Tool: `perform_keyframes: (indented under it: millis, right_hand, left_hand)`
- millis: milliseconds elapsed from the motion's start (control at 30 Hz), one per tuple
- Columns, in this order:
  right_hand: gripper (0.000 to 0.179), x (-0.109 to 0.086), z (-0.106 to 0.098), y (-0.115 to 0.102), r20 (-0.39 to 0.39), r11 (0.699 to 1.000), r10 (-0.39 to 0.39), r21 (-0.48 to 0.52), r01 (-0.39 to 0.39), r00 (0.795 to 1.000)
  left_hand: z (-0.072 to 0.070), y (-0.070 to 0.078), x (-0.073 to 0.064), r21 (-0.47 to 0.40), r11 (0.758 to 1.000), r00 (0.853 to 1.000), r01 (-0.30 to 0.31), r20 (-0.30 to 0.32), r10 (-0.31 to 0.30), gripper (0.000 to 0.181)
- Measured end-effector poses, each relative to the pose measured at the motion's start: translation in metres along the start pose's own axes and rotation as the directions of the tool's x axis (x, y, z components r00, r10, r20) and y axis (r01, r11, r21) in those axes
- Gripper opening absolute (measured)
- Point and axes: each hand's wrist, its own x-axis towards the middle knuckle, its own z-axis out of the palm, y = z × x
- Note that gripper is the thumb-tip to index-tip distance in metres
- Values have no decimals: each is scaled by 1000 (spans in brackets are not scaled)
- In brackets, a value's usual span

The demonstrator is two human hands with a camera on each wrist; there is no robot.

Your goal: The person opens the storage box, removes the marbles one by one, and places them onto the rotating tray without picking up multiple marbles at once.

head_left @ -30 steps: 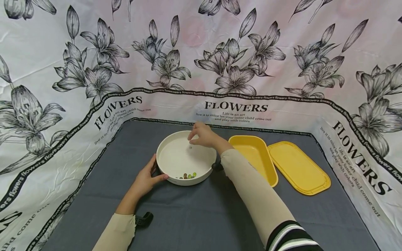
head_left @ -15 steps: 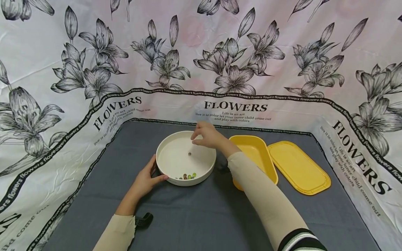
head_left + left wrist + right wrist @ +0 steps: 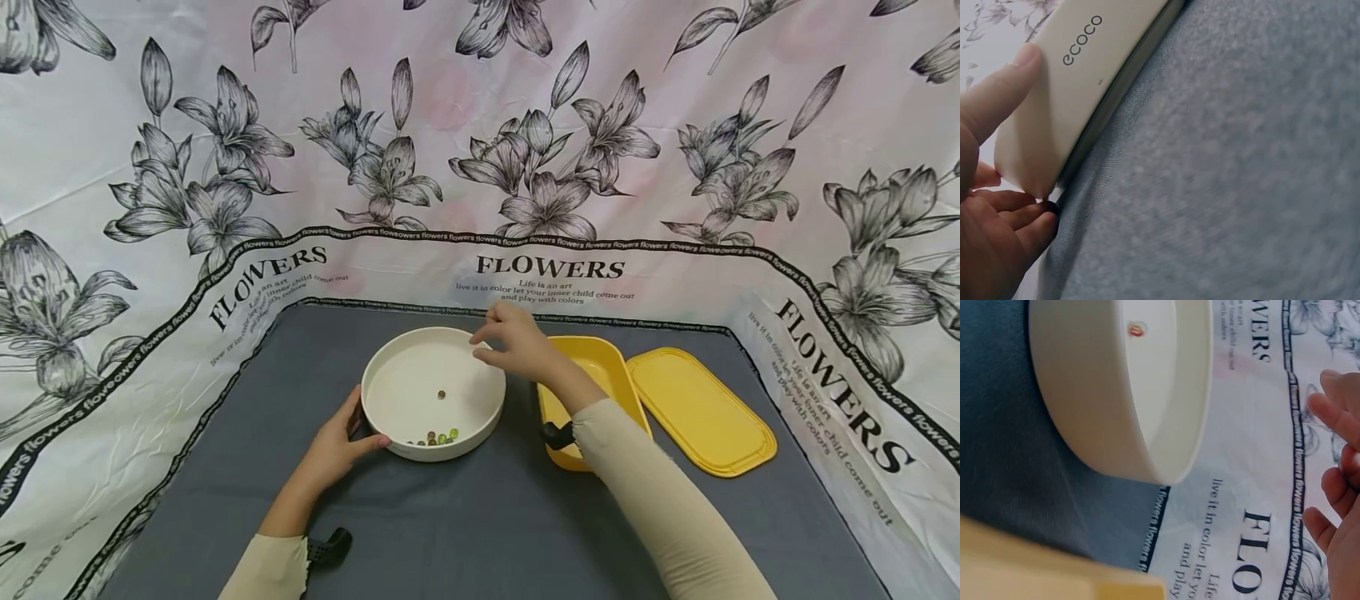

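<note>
A white round tray point(image 3: 427, 367) with a low wall stands on the grey cloth. Near its middle is one brownish marble point(image 3: 441, 394), which shows red and white in the right wrist view. Several green and brown marbles point(image 3: 442, 437) lie together along the near wall. My left hand point(image 3: 330, 454) holds the tray's left side, thumb point(image 3: 1007, 90) against the outer wall marked "ecoco" and fingers around the lower edge. Over the tray's far right rim hovers my right hand point(image 3: 513, 342), its fingers loosely bent. Nothing shows between the right thumb and fingertips point(image 3: 1325, 412).
Right of the tray sits a yellow rectangular box point(image 3: 555, 408), partly covered by my right forearm. Its flat yellow lid point(image 3: 701, 412) lies beside it, farther right. A flower-printed curtain point(image 3: 555, 200) rises behind the grey cloth point(image 3: 465, 533).
One marble has left my right fingertips and travelled across the tray toward the near side. My right hand has drawn back to the right. The left hand keeps its hold; the view tilted slightly.
</note>
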Motion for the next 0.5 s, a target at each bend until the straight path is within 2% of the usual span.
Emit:
perform_keyframes:
  millis: [100, 233, 500]
  right_hand:
    - [16, -10, -6, -4, -39, 1000, -6, -7, 6, 999]
    - [19, -22, -15, -8, -103, 999, -51, -21, 50, 993]
    - [30, -58, -31, -5, -139, 997, -75, 3, 76, 987]
  left_hand:
    - [-5, 1, -2, 5, 1000, 1000, -17, 6, 17, 114]
    - [-14, 4, -3, 28, 999, 999, -32, 8, 32, 110]
    - [-33, 13, -8, 165, 986, 1000, -23, 5, 23, 92]
